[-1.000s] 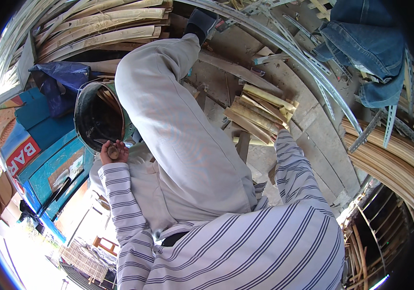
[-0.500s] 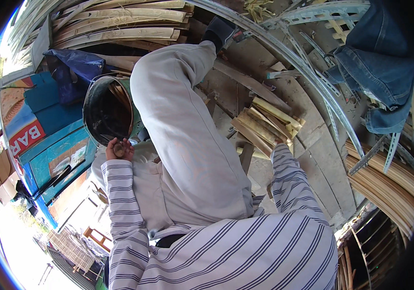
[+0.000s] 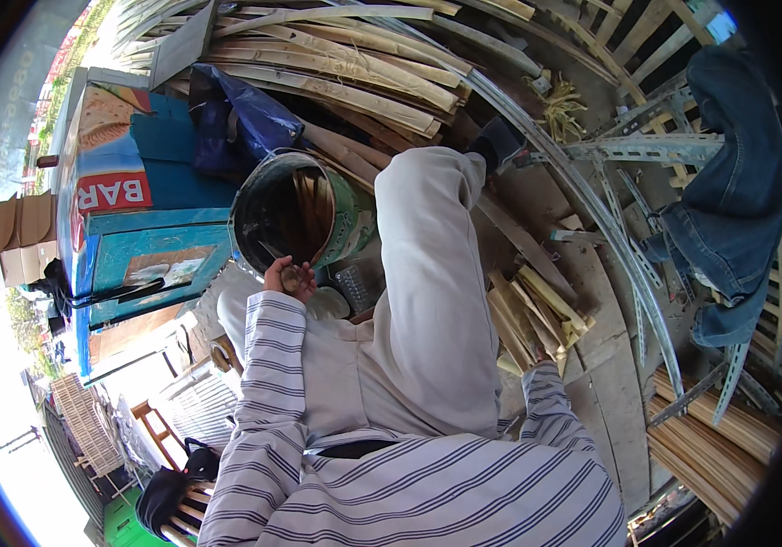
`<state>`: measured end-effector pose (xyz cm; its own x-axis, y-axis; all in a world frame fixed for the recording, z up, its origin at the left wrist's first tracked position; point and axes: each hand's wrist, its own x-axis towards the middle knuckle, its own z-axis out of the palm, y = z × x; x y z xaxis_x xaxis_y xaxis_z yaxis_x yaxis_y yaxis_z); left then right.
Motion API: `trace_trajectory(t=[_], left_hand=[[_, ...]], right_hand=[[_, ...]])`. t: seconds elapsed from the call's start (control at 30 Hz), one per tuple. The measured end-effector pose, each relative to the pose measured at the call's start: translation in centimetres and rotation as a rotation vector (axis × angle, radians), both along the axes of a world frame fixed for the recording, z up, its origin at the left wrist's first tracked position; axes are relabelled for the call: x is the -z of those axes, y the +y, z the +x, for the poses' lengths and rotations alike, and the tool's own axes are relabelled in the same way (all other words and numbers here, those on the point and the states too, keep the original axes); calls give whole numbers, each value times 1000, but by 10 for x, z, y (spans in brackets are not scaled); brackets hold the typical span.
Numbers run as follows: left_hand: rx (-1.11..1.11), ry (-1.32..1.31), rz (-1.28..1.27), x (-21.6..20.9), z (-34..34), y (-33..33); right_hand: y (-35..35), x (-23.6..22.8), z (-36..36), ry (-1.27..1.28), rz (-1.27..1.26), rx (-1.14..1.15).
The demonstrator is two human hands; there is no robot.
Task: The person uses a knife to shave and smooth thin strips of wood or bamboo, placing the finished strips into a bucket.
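Observation:
My left hand is closed around a rounded wooden handle at the near rim of a green bucket. A thin, blade-like end seems to point from that hand toward the bucket's mouth; its shape is hard to make out. Wooden or bamboo strips stand inside the bucket. Beyond my raised right leg, my right hand reaches the near end of a pile of short split bamboo pieces on the floor. Its fingers are mostly hidden among the pieces, so its grip cannot be seen.
Long bamboo slats are stacked at the back. A metal rail curves along the right, beside hanging jeans. More slats lie at the right. A blue cabinet and a blue plastic sheet are left.
The whole view has turned, so most things sit farther right and lower. My left hand stays by the bucket's rim with the handle, and my right hand stays at the bamboo pile.

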<state>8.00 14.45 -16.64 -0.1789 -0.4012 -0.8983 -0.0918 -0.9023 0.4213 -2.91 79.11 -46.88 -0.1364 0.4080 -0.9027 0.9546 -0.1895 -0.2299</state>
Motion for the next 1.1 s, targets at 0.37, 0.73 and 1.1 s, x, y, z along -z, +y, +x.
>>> trace_trajectory(t=[0.37, 0.73, 1.1], left_hand=[[-20, 166, 125, -14, -26, -1], [-12, 300, 189, -16, -21, -18], [-89, 423, 200, -6, -6, -36]], right_hand=[[72, -56, -9, 62, 244, -798], [-142, -338, -128, 848, 957, -1120], [-403, -498, -159, 2041, 752, -1141]])
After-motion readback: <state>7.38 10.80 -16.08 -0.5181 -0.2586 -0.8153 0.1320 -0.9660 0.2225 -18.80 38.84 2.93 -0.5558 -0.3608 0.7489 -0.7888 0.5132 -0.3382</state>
